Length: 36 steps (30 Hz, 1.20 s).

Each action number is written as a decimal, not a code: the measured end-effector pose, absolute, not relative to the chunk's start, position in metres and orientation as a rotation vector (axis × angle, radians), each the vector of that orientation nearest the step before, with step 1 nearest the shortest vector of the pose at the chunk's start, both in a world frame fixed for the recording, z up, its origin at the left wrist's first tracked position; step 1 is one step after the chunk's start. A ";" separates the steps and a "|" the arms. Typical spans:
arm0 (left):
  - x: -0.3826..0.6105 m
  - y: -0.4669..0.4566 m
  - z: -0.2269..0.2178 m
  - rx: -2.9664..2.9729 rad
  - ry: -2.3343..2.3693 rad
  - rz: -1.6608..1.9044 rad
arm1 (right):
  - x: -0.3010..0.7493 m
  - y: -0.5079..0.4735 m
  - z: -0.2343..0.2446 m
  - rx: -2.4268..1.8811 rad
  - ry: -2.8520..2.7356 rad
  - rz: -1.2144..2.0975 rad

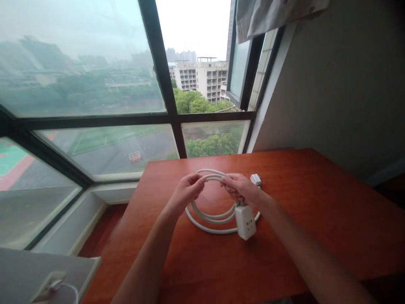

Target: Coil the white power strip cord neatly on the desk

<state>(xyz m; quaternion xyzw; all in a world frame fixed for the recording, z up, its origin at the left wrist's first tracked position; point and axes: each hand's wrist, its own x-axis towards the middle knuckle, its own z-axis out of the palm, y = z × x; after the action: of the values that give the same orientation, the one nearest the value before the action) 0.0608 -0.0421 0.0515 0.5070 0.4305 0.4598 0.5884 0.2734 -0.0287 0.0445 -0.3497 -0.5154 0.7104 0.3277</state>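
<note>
A white extension cord hangs in loose loops over the tabletop. My left hand pinches the upper left of the coil between thumb and fingers. At the coil's upper right, my right hand is closed around the cord. Just below my right hand hangs the white socket block, tilted, its outlet face towards me. The cord's white plug shows to the right, beyond my right hand. Parts of the cord behind my right hand are hidden.
The reddish-brown wooden table lies under both hands. Dark-framed windows stand behind it, with one pane swung outward. A wall outlet with a white plug and cable is at lower left. A grey wall rises on the right.
</note>
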 end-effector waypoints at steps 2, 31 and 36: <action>0.063 -0.041 0.047 1.264 1.029 1.135 | 0.275 -0.028 0.044 -0.953 -1.333 1.841; 0.071 -0.041 0.046 1.240 0.973 1.018 | 0.291 -0.016 0.049 -0.858 -1.453 1.743; 0.064 -0.041 0.048 1.195 0.941 0.985 | 0.296 -0.012 0.048 -0.902 -1.396 1.644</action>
<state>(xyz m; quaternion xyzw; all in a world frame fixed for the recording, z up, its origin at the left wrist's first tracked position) 0.0642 -0.0407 0.0478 0.5191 0.4086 0.4277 0.6170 0.2957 -0.0116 0.0479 -0.3551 -0.5494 0.6474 0.3911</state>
